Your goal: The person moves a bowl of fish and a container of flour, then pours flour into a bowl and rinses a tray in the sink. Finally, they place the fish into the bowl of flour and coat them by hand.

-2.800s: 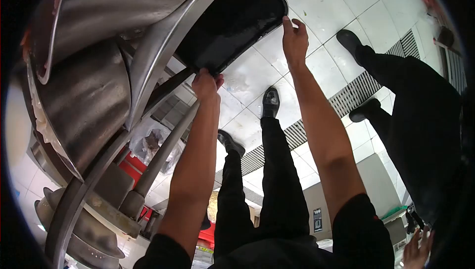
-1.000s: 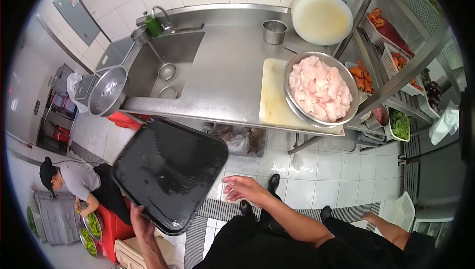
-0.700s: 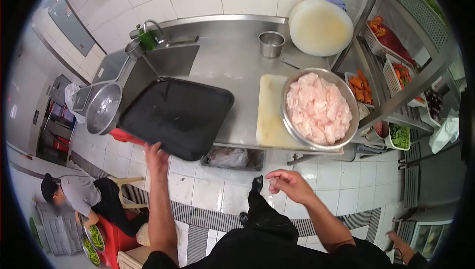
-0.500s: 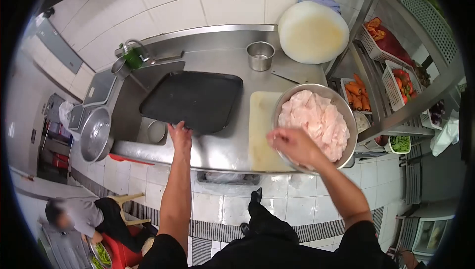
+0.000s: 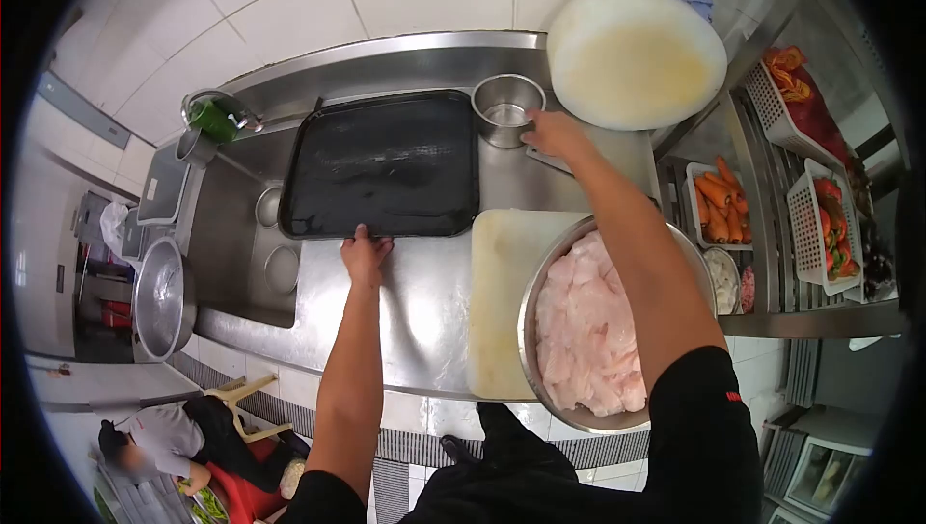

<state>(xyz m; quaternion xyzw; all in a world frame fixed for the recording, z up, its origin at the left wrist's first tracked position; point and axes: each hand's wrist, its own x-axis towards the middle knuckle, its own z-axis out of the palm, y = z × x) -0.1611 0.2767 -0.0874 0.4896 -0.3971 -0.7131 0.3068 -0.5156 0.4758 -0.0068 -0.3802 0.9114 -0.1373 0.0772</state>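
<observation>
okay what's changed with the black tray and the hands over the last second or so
The tray went from held up over the floor to lying flat on the steel counter, partly over the sink. The left hand kept its near edge throughout. The right hand, empty before, reached past the bowl of meat to the small steel cup. Bowl, cutting board and cup stayed put.
</observation>
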